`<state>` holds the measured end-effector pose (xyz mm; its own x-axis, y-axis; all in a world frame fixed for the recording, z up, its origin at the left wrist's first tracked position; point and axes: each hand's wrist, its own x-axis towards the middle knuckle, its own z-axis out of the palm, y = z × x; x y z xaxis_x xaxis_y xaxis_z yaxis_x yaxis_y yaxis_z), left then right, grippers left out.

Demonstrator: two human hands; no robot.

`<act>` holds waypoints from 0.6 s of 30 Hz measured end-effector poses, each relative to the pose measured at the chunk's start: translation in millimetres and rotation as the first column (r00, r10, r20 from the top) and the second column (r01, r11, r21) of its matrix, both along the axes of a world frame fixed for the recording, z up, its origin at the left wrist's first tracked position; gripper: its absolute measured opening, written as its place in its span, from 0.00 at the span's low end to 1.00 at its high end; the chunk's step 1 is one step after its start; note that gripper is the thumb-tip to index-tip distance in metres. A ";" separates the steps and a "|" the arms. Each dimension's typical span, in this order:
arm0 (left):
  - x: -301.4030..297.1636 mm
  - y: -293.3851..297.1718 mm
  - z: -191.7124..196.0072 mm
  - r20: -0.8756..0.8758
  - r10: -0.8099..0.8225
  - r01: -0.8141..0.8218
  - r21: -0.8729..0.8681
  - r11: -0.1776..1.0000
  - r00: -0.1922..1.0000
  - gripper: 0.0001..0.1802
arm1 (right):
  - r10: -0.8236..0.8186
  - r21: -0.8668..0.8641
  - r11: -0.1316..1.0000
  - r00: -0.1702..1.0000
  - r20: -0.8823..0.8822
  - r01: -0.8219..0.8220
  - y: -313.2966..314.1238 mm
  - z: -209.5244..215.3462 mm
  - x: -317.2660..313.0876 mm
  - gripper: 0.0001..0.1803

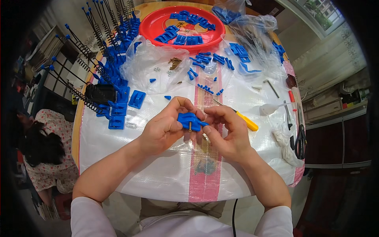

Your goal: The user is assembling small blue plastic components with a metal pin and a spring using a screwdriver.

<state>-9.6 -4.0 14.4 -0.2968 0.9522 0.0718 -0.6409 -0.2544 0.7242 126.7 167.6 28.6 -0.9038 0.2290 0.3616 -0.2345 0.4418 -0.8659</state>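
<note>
In front of me my left hand (160,132) grips a blue plastic part (188,119) with a raised curved top. A brass screw (190,127) sticks out of its near side. My right hand (231,136) has thumb and fingers closed at the part's right end, on a small blue peg (202,123); whether the peg is joined to the part I cannot make out. A yellow-handled screwdriver (247,121) lies just beyond my right hand. One small blue cone (167,97) rests beyond my left hand.
Blue assemblies with upright springs (112,71) crowd the left edge. A red basin (144,29) of blue parts stands at the back. Plastic bags hold brass screws (175,63) and blue pegs (203,58). Scissors (301,142), an Allen key (271,89) and a bottle (269,109) lie right.
</note>
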 end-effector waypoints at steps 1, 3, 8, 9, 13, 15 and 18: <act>-0.7 -0.3 -0.9 -0.009 -0.002 0.002 -0.004 1.000 1.000 0.27 | -0.015 -0.026 1.000 1.000 0.005 0.015 -2.4 0.0 0.0 0.20; -1.7 -0.8 -2.6 -0.025 -0.006 0.006 -0.012 1.000 1.000 0.27 | -0.042 -0.078 0.996 0.999 0.017 0.043 -8.5 -0.7 0.5 0.16; 0.8 1.2 -3.9 -0.025 0.026 -0.027 -0.054 0.998 0.999 0.29 | -0.062 0.098 0.993 0.997 -0.046 0.066 -3.8 5.5 2.3 0.09; -0.2 1.4 -5.7 -0.038 0.015 -0.017 -0.053 0.998 0.999 0.30 | -0.077 0.104 0.991 0.995 -0.071 0.084 -3.5 4.1 2.3 0.08; 1.5 3.4 -1.4 -0.118 0.038 -0.046 -0.067 0.997 0.992 0.36 | -0.133 0.131 0.980 0.985 -0.114 0.147 -1.7 1.4 1.2 0.09; 9.1 5.8 6.2 -0.272 0.107 -0.128 -0.062 0.990 0.956 0.40 | -0.144 0.150 0.974 0.976 -0.166 0.169 -0.5 -0.3 0.9 0.10; 13.9 7.9 11.3 -0.326 0.125 -0.166 -0.102 0.981 0.937 0.41 | -0.145 0.174 0.969 0.972 -0.183 0.177 1.3 -2.4 1.5 0.11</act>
<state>4.3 3.8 25.7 -0.4141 0.9077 0.0673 -0.3362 -0.2212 0.9154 128.2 168.9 26.1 -0.7832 0.2796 0.5553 -0.2819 0.6363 -0.7180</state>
